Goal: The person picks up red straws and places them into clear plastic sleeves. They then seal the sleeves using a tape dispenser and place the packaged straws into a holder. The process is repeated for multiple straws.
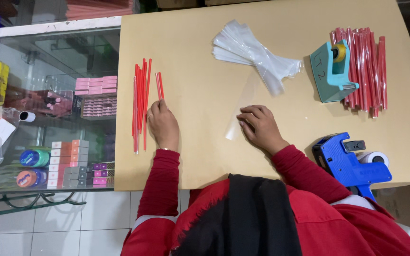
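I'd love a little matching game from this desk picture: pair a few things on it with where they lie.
Things:
1. tape dispenser
2. price labeller
3. clear sleeve
4. two short red sticks

Places:
A. at the left hand fingertips
B. under the right hand
C. near desk edge, by the right elbow
D. beside the bundle of wrapped red sticks

Pairs: 1-D, 2-C, 3-B, 4-A
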